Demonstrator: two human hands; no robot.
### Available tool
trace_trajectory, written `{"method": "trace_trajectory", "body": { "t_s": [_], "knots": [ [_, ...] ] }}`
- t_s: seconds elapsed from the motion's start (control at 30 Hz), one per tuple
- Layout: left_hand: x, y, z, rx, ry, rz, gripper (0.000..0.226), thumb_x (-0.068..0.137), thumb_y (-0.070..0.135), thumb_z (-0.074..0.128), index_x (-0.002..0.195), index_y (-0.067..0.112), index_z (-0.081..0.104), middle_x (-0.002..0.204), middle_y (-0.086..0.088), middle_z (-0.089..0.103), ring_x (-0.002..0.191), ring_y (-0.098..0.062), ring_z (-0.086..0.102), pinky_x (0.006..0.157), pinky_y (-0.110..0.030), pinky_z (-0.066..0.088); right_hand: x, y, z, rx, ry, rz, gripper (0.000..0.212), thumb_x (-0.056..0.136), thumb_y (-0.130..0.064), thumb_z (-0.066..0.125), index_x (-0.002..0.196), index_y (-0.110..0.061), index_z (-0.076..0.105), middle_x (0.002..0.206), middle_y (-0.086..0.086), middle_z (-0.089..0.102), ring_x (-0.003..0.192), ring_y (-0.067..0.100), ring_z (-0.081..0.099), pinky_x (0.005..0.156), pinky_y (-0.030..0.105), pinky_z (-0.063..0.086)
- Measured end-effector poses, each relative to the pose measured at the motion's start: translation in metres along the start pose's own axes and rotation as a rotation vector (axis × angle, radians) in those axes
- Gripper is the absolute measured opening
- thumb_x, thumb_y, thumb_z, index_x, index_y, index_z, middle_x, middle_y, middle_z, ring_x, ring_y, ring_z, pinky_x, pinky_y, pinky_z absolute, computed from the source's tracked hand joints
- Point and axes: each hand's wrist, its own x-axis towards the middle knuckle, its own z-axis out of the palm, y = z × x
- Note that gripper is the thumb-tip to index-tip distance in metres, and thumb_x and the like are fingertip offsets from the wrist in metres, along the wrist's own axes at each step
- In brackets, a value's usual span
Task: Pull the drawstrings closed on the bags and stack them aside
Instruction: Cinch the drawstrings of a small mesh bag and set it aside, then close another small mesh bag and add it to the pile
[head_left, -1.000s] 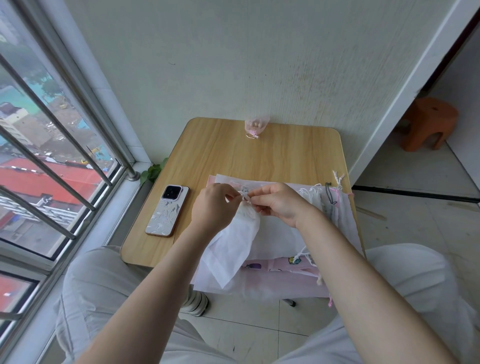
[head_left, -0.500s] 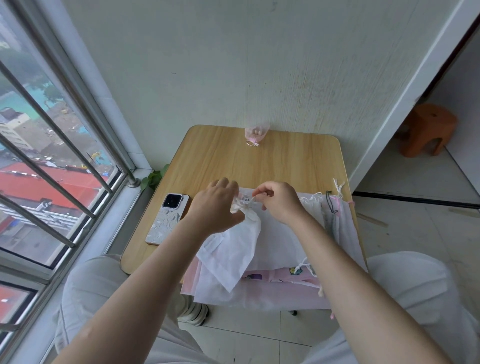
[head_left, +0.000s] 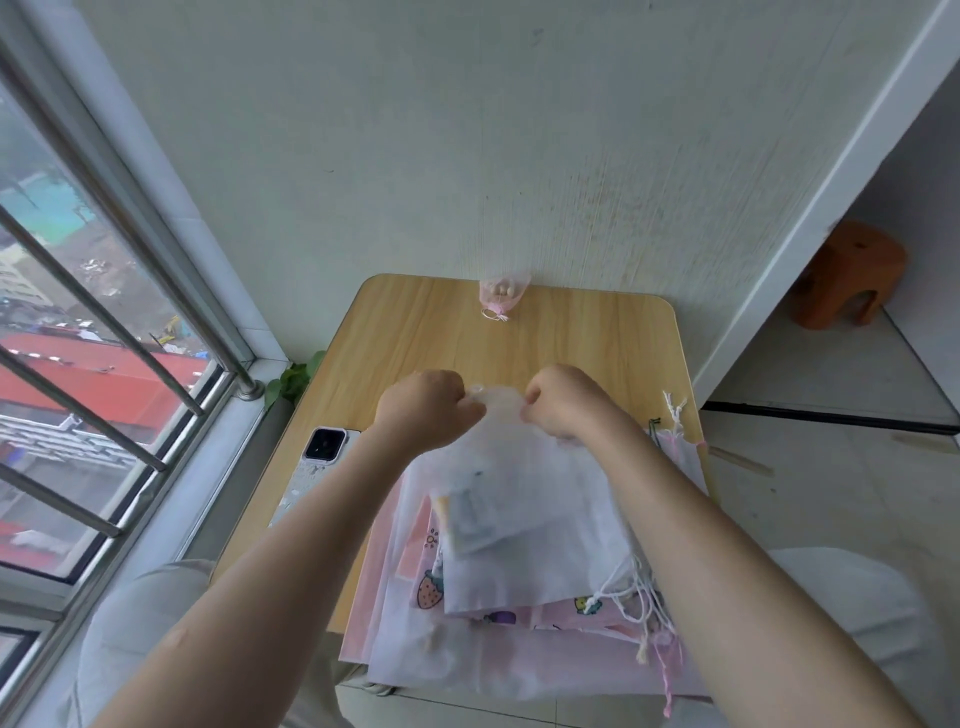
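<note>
I hold a white translucent drawstring bag (head_left: 498, 467) by its top edge above the wooden table (head_left: 571, 338). My left hand (head_left: 426, 408) grips the top left of the bag, my right hand (head_left: 563, 400) grips the top right, and a short stretch of the top edge shows between my fists. The bag hangs down over a pile of white and pink bags (head_left: 519, 613) with cartoon prints that lies at the near edge of the table. Loose white and pink drawstrings (head_left: 639, 597) trail from the pile on the right. The image is blurred.
A phone (head_left: 311, 462) lies on the left of the table. A small pink pouch (head_left: 501, 296) stands at the far edge by the wall. Window bars run along the left. An orange stool (head_left: 847, 280) stands on the floor at far right. My knees are under the near edge.
My hands have moved apart and farther over the table, from pinching the gathered bag mouth together to gripping its top edge at both ends. The camera has tilted and the view has blurred.
</note>
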Motion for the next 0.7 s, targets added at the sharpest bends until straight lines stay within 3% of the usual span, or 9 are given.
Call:
{"method": "trace_trajectory", "body": {
  "t_s": [0.03, 0.1, 0.2, 0.23, 0.3, 0.37, 0.47, 0.53, 0.7],
  "knots": [
    [0.008, 0.002, -0.005, -0.102, -0.01, -0.053, 0.038, 0.088, 0.045, 0.055, 0.08, 0.009, 0.062, 0.07, 0.0, 0.056, 0.062, -0.019, 0.051, 0.052, -0.023, 0.034, 0.006, -0.006, -0.006, 0.029, 0.094, -0.005, 0.011, 0.083, -0.009, 0.055, 0.079, -0.013, 0.064, 0.077, 0.008, 0.069, 0.06, 0.024, 0.062, 0.054, 0.024, 0.049],
    [0.024, 0.005, -0.016, -0.359, 0.03, -0.155, 0.037, 0.09, 0.045, 0.057, 0.081, 0.009, 0.062, 0.068, -0.001, 0.059, 0.056, -0.015, 0.052, 0.05, -0.023, 0.039, 0.014, -0.018, -0.021, 0.119, 0.31, -0.096, 0.025, 0.087, -0.007, 0.052, 0.108, -0.017, 0.063, 0.101, 0.01, 0.069, 0.084, 0.028, 0.065, 0.067, 0.03, 0.052],
    [0.046, 0.004, -0.028, -0.707, 0.076, -0.291, 0.033, 0.092, 0.035, 0.058, 0.101, 0.004, 0.065, 0.08, -0.009, 0.07, 0.056, -0.016, 0.065, 0.055, -0.029, 0.055, 0.015, -0.033, -0.039, 0.26, 0.412, -0.295, 0.061, 0.093, -0.009, 0.052, 0.148, -0.024, 0.028, 0.133, 0.011, 0.05, 0.112, 0.028, 0.053, 0.082, 0.032, 0.045],
    [0.049, 0.002, -0.026, -0.718, 0.041, -0.314, 0.037, 0.092, 0.034, 0.059, 0.112, 0.003, 0.062, 0.083, -0.009, 0.07, 0.06, -0.017, 0.068, 0.058, -0.03, 0.058, 0.014, -0.034, -0.04, 0.266, 0.408, -0.313, 0.063, 0.094, -0.012, 0.052, 0.149, -0.025, 0.025, 0.136, 0.01, 0.047, 0.114, 0.027, 0.051, 0.084, 0.032, 0.043],
    [0.045, -0.001, -0.017, -0.617, -0.072, -0.328, 0.044, 0.093, 0.031, 0.058, 0.125, 0.002, 0.056, 0.088, -0.007, 0.069, 0.07, -0.02, 0.071, 0.06, -0.031, 0.059, 0.014, -0.029, -0.036, 0.199, 0.365, -0.311, 0.048, 0.095, -0.017, 0.052, 0.141, -0.021, 0.041, 0.13, 0.007, 0.051, 0.11, 0.024, 0.054, 0.082, 0.03, 0.043],
    [0.035, -0.002, -0.002, -0.477, -0.154, -0.264, 0.036, 0.093, 0.027, 0.059, 0.123, 0.007, 0.061, 0.096, -0.007, 0.071, 0.081, -0.022, 0.072, 0.07, -0.035, 0.061, 0.014, -0.017, -0.025, 0.1, 0.267, -0.259, 0.028, 0.094, -0.021, 0.052, 0.12, -0.017, 0.062, 0.119, 0.004, 0.061, 0.103, 0.022, 0.059, 0.081, 0.031, 0.047],
    [0.013, 0.001, 0.019, -0.272, -0.238, -0.085, 0.027, 0.087, 0.034, 0.068, 0.11, 0.019, 0.07, 0.107, 0.003, 0.068, 0.093, -0.016, 0.064, 0.085, -0.03, 0.053, 0.009, -0.002, -0.006, -0.064, 0.006, -0.143, 0.019, 0.089, -0.021, 0.058, 0.102, -0.016, 0.071, 0.106, 0.004, 0.07, 0.097, 0.024, 0.065, 0.082, 0.033, 0.052],
    [-0.001, 0.003, 0.031, -0.136, -0.272, 0.001, 0.033, 0.08, 0.039, 0.075, 0.109, 0.025, 0.069, 0.103, 0.009, 0.063, 0.093, -0.011, 0.057, 0.081, -0.024, 0.046, 0.004, 0.004, 0.006, -0.237, -0.094, -0.099, 0.02, 0.087, -0.024, 0.062, 0.105, -0.018, 0.069, 0.109, 0.003, 0.069, 0.101, 0.025, 0.063, 0.085, 0.034, 0.047],
    [-0.018, 0.004, 0.053, 0.005, -0.22, 0.003, 0.038, 0.076, 0.038, 0.077, 0.11, 0.029, 0.063, 0.112, 0.005, 0.061, 0.106, -0.017, 0.054, 0.08, -0.028, 0.043, -0.005, 0.021, 0.023, -0.459, -0.033, -0.077, 0.029, 0.087, -0.016, 0.058, 0.116, -0.02, 0.062, 0.122, 0.004, 0.059, 0.119, 0.026, 0.048, 0.098, 0.041, 0.032]
  ]
}}
